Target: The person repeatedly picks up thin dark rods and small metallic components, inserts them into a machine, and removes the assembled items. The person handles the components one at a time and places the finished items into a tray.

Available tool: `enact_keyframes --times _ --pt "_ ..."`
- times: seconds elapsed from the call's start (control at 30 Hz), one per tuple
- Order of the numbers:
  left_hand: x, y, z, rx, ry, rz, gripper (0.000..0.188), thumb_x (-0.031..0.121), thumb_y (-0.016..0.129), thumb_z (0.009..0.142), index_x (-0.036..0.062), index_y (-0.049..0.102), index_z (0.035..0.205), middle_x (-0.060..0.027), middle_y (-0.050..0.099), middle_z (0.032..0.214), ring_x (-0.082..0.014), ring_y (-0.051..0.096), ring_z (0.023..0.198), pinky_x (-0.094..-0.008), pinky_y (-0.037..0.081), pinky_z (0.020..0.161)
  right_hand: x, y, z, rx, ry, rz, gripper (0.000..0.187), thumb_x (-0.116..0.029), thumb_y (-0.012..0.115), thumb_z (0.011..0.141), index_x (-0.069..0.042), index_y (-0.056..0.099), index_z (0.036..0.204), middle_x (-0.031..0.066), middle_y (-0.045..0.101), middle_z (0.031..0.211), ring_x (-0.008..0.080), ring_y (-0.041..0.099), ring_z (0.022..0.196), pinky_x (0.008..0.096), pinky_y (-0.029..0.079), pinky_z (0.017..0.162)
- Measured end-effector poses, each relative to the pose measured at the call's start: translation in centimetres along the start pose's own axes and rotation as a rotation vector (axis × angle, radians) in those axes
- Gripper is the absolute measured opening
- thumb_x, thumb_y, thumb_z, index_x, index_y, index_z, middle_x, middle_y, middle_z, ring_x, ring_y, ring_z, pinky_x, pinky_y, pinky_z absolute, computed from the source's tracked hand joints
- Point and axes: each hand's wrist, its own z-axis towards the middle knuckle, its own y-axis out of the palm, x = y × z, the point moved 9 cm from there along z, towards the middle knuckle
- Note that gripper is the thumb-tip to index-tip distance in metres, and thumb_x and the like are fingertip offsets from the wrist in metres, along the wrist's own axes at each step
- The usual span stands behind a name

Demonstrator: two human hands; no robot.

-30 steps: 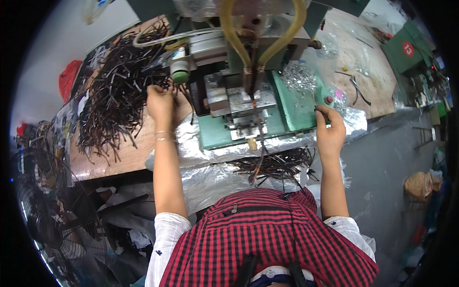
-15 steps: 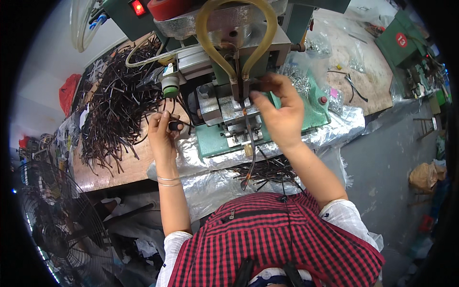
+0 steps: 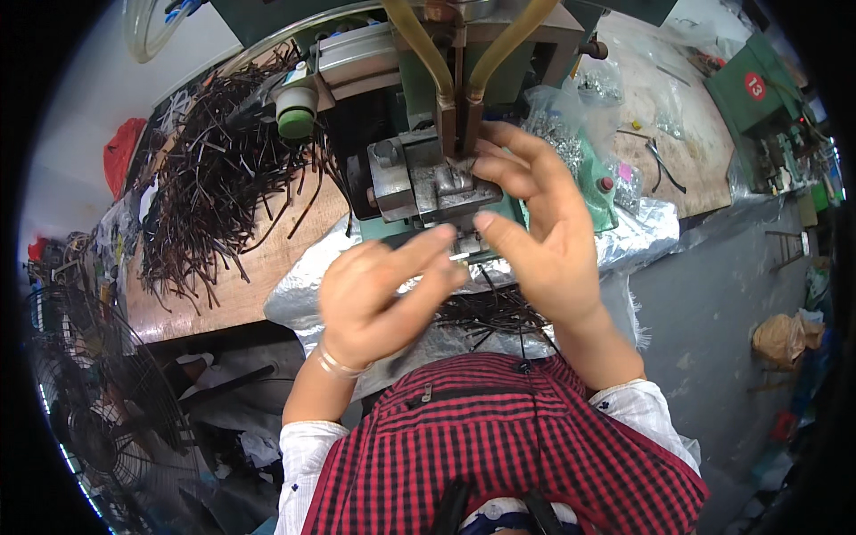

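Observation:
A green bench press [image 3: 464,107] with a grey metal die block [image 3: 428,183] stands in front of me. My left hand [image 3: 379,294] is just below the block, its fingers pinching a thin dark wire piece whose pale tip [image 3: 459,256] points at the die. My right hand [image 3: 535,223] hovers beside the die with fingers spread, thumb near the wire's tip, index and middle fingers by the block's top. Whether the right hand grips anything is hidden.
A big heap of dark cut wires [image 3: 223,187] lies on the wooden bench [image 3: 250,285] at left. More wires [image 3: 486,312] rest on silver foil sheeting [image 3: 642,236] by my lap. Clear bags of small metal parts [image 3: 562,134] sit right; a fan [image 3: 98,392] stands lower left.
My head moved closer to the press. My left hand left the wire heap and came to the die with a wire. My right hand came from the right to the die.

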Motion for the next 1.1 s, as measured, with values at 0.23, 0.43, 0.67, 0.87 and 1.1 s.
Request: enact_keyframes --times 0.23,0.43,0.67,0.87,1.1 --pt "-0.1 3.5 -0.1 0.055 0.172 0.053 0.019 0.01 0.085 0.074 0.0098 0.069 0.085 -0.0104 0.076 0.106 -0.0084 0.052 0.055 -0.0226 0.039 0.047 4.6 -13.0 1.7 0.378 0.002 -0.36 0.052 0.008 0.054 0.089 -0.004 0.058 0.14 0.0133 0.068 0.13 0.02 0.064 0.121 0.0311 0.049 0.1" --pt "-0.1 3.8 -0.3 0.039 0.173 0.064 0.021 0.012 0.086 0.074 0.0103 0.069 0.087 -0.0109 0.077 0.105 -0.0083 0.053 0.054 -0.0223 0.039 0.047 9.2 -15.8 -2.1 0.33 0.12 -0.741 0.035 0.002 0.06 0.082 -0.003 0.072 0.115 0.0115 0.074 0.108 0.0228 0.069 0.1 0.0331 0.052 0.092" --pt "-0.3 3.2 -1.2 0.088 0.014 -0.027 0.027 0.003 0.084 0.077 0.0073 0.074 0.101 -0.0111 0.078 0.109 -0.0147 0.065 0.06 -0.025 0.047 0.05 7.4 -11.3 -1.5 0.239 -0.036 -1.186 0.01 -0.009 0.077 0.081 -0.005 0.072 0.088 0.0131 0.066 0.091 0.0366 0.063 0.093 0.0466 0.05 0.085" --pt "-0.2 -1.4 -4.1 0.024 -0.151 0.275 0.016 0.003 0.077 0.081 0.0102 0.076 0.095 -0.0104 0.077 0.114 -0.0129 0.063 0.063 -0.0247 0.047 0.054 7.9 -10.6 -1.8 0.224 -0.097 -1.308 0.009 -0.005 0.072 0.085 -0.004 0.069 0.093 0.0144 0.069 0.092 0.0379 0.065 0.089 0.0476 0.051 0.081" --pt "-16.5 -6.1 -9.5 0.145 -0.812 0.325 0.01 0.006 0.075 0.089 0.0024 0.078 0.098 -0.0103 0.074 0.1 -0.0229 0.07 0.085 -0.0316 0.054 0.077 7.9 -12.6 -2.0 0.374 -0.043 -0.93 0.02 -0.004 0.069 0.091 -0.002 0.071 0.111 0.0159 0.074 0.103 0.0323 0.071 0.092 0.0403 0.055 0.086"
